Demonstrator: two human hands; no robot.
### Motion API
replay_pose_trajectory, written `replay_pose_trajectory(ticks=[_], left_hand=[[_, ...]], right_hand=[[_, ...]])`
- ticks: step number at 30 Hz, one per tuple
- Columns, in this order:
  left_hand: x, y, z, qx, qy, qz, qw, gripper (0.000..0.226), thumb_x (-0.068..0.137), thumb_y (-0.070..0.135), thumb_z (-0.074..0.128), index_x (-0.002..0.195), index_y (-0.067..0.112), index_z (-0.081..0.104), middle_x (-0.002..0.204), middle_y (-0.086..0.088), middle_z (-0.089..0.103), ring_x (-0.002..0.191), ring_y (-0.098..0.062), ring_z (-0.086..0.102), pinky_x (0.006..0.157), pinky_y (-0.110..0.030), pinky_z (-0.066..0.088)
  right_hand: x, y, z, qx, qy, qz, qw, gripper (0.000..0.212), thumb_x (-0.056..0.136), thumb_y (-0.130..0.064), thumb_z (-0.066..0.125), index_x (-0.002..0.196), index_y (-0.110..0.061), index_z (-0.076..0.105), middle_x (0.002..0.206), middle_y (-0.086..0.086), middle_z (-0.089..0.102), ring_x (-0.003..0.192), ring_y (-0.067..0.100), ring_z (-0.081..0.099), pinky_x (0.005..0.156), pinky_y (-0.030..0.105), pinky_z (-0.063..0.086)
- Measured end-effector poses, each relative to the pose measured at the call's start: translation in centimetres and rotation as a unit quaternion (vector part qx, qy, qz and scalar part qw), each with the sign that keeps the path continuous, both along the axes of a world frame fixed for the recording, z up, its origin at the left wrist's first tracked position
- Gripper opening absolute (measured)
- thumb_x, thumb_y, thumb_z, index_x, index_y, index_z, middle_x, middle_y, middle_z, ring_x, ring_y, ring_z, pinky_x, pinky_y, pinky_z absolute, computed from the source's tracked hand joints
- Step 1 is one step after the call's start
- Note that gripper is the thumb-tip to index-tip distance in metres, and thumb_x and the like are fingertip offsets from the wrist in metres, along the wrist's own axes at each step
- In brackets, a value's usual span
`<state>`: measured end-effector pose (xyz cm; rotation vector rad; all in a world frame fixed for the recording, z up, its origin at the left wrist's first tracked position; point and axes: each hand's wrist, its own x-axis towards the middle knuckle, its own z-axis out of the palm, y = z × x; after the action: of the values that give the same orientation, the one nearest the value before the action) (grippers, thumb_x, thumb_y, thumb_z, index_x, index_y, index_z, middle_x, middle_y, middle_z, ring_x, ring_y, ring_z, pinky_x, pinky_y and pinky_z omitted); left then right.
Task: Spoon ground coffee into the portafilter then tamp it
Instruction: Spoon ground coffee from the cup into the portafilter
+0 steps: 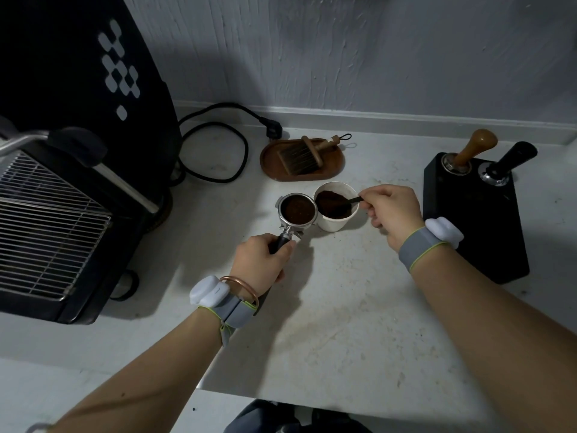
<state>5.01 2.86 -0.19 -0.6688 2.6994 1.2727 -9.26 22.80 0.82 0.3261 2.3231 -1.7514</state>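
A steel portafilter (297,210) rests on the white counter, its basket holding dark ground coffee. My left hand (265,260) grips its black handle from the near side. Touching the basket's right side stands a white paper cup (335,225) part full of ground coffee. My right hand (390,210) pinches a small black spoon (352,200) whose bowl is down in the cup's grounds. A wooden-handled tamper (470,151) stands in a black tamping station (474,214) at the right.
A black espresso machine (62,182) with a wire drip grate fills the left side. A black power cord (218,142) loops behind it. A wooden tray (301,160) with a brush lies by the wall. A second black-handled tool (509,162) stands in the station.
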Motion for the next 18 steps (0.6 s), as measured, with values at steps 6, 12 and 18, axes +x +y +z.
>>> replay_pose_trajectory(ticks=[6, 12, 18], left_hand=[[0.1, 0.1, 0.2, -0.004, 0.001, -0.001, 1.0, 0.035, 0.092, 0.044, 0.059, 0.073, 0.016, 0.066, 0.043, 0.002, 0.064, 0.035, -0.003, 0.057, 0.044, -0.006, 0.04], [0.3, 0.5, 0.5, -0.006, 0.002, -0.014, 1.0, 0.036, 0.092, 0.045, 0.058, 0.072, 0.017, 0.066, 0.04, 0.005, 0.062, 0.035, -0.001, 0.056, 0.045, -0.005, 0.039], [0.5, 0.6, 0.7, 0.002, 0.004, -0.015, 1.0, 0.034, 0.093, 0.043, 0.059, 0.072, 0.017, 0.067, 0.04, 0.005, 0.061, 0.034, -0.001, 0.056, 0.047, -0.003, 0.041]], right_hand=[[-0.1, 0.8, 0.0, -0.076, -0.036, -0.043, 0.995, 0.012, 0.086, -0.009, 0.064, 0.076, -0.011, 0.07, 0.06, 0.003, 0.061, 0.04, 0.006, 0.043, 0.035, 0.015, 0.031], [0.1, 1.5, 0.1, -0.11, -0.044, -0.06, 0.991, 0.013, 0.084, -0.009, 0.065, 0.073, -0.013, 0.071, 0.047, -0.006, 0.06, 0.038, 0.005, 0.043, 0.034, 0.015, 0.03], [0.0, 1.6, 0.5, -0.144, -0.053, -0.069, 0.986, 0.016, 0.084, -0.007, 0.065, 0.07, -0.012, 0.069, 0.046, -0.004, 0.059, 0.039, 0.006, 0.042, 0.035, 0.015, 0.029]])
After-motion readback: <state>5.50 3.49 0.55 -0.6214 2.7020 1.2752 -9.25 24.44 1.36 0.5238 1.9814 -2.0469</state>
